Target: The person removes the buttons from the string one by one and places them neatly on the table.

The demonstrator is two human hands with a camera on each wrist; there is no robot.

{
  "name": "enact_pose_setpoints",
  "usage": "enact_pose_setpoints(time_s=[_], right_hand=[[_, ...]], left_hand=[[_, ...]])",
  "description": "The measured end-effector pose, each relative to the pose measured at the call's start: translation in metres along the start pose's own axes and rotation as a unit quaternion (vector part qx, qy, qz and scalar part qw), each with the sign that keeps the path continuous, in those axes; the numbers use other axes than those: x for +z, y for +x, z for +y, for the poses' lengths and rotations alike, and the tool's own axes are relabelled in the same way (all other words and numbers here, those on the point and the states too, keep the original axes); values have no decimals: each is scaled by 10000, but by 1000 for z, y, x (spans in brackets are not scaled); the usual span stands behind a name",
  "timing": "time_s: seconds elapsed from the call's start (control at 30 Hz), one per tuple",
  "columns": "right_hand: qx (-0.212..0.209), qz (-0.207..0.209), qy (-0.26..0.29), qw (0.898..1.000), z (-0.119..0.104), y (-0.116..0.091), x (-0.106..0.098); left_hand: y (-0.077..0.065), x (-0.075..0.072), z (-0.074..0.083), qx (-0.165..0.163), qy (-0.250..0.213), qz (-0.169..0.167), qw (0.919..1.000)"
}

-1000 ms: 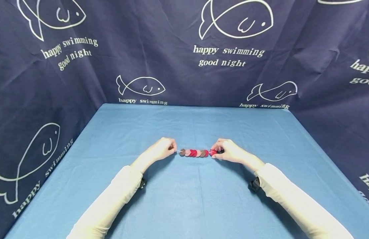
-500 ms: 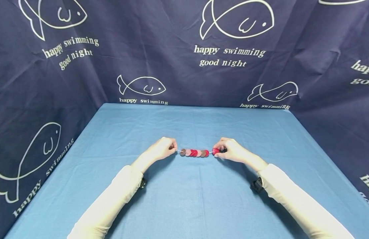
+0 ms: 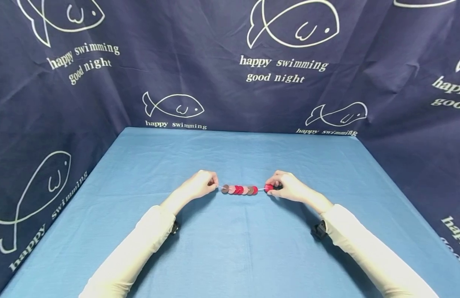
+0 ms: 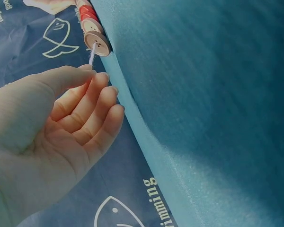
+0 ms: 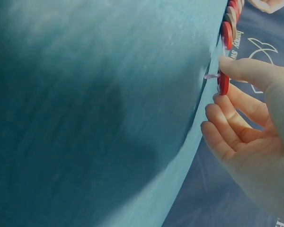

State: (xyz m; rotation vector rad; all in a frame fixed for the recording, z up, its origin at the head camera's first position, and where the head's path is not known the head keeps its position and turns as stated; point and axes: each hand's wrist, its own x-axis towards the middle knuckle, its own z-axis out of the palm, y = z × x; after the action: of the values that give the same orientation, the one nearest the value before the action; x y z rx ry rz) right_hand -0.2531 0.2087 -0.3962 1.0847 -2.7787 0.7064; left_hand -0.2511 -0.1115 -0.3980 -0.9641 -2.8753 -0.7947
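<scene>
A row of overlapping round buttons [image 3: 238, 190] in brown, pink and red is threaded on a thin white string [image 4: 92, 53]. My left hand [image 3: 202, 183] pinches the string just beyond the brown button [image 4: 97, 43] at the left end. At the other end, my right hand [image 3: 289, 187] holds a separate red button [image 5: 223, 83] between thumb and fingers. A short stretch of string spans the gap between this button and the row. In the right wrist view, a bit of string sticks out from the held button's face.
A blue cloth [image 3: 244, 248] covers the table beneath both hands. Dark blue curtains [image 3: 222, 74] with white fish prints stand behind and at both sides. A small black device [image 3: 319, 230] is at the right wrist.
My right hand has moved slightly to the right with the red button, widening the gap to the row. My left hand keeps its pinch on the string. The head view has shifted slightly.
</scene>
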Motion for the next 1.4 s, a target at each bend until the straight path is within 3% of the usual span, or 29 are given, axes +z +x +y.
enact_pose_setpoints(time_s=[0.8, 1.4], right_hand=[[79, 109, 162, 9998, 10, -8, -6], [123, 163, 72, 9998, 11, -12, -10]], left_hand=[[0, 1, -2, -82, 56, 26, 9999], [1, 1, 0, 51, 0, -2, 10000]])
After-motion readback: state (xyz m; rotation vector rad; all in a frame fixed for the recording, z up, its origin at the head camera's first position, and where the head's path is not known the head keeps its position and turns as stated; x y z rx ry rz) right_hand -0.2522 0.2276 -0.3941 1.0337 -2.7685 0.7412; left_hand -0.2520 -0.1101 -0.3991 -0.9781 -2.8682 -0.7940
